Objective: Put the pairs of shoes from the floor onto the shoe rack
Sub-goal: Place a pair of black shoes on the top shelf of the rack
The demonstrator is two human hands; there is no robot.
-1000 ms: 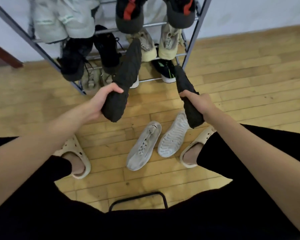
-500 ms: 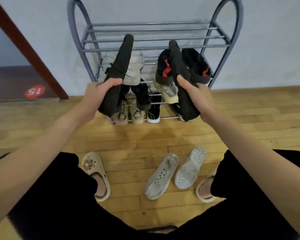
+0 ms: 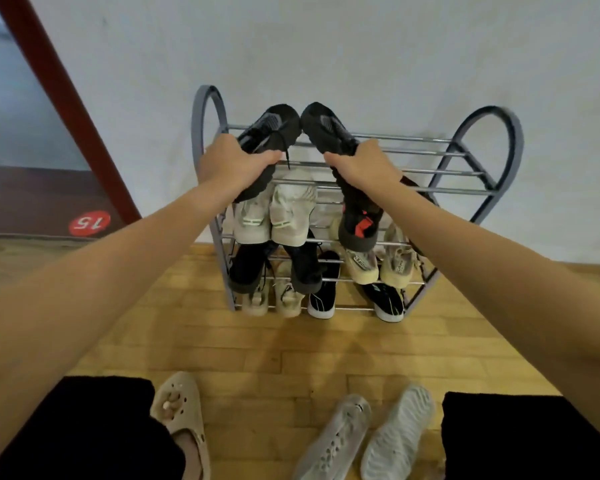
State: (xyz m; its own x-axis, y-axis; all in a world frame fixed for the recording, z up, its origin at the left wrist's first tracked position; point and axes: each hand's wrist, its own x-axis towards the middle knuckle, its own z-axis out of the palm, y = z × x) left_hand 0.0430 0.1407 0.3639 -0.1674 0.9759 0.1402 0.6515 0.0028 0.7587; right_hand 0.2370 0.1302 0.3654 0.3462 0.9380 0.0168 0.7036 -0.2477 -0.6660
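Note:
My left hand [image 3: 234, 164] grips a black shoe [image 3: 274, 131] by its heel end, toe pointing up over the top tier of the grey metal shoe rack [image 3: 484, 147]. My right hand [image 3: 362, 164] grips the matching black shoe [image 3: 324, 128] the same way. The two toes nearly touch above the rack's left half. A pair of light grey sneakers [image 3: 368, 436] lies on the wooden floor near my right leg, one upright and one sole-up. Lower tiers of the rack hold several pairs.
The rack stands against a white wall [image 3: 361, 46]. A dark red door frame [image 3: 66, 98] slants at the left, with a red "15" sticker [image 3: 89, 222] on the floor beyond it. My feet wear beige clogs [image 3: 182, 410]. Wooden floor [image 3: 291, 348] lies between me and the rack.
Both hands have lifted the black shoes from in front of the middle tiers up to the top tier. The view has tilted upward toward the wall.

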